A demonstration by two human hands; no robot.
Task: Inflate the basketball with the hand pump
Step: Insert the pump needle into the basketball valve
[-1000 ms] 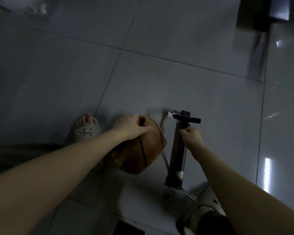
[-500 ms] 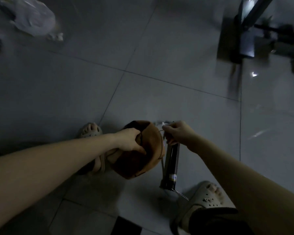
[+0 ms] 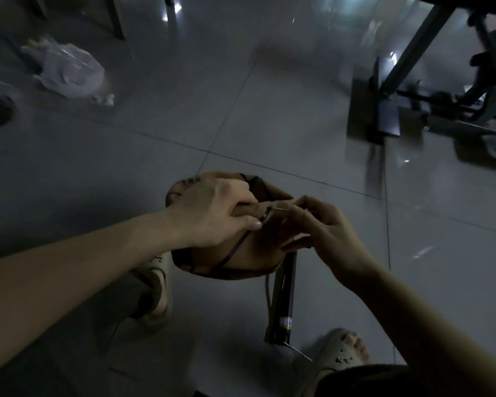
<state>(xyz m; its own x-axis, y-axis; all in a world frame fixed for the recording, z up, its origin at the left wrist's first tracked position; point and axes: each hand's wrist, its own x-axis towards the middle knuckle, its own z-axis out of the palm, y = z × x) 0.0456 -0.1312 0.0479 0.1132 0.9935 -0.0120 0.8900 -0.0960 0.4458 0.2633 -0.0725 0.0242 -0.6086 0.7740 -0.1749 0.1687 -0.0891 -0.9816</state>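
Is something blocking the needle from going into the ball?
Nothing visible does. The right hand pinches the needle with its tip right at the basketball, beside the left hand gripping it. Too dark to tell if it's in.

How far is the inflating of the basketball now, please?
Done: the pump is beside the ball. In hand: the left hand grips the ball while the right hand pinches the needle at its surface; whether it is in, I cannot tell. Left: pumping; the ball looks flat.

Single head view — faces forward-down, close above tiled floor [image 3: 269,116].
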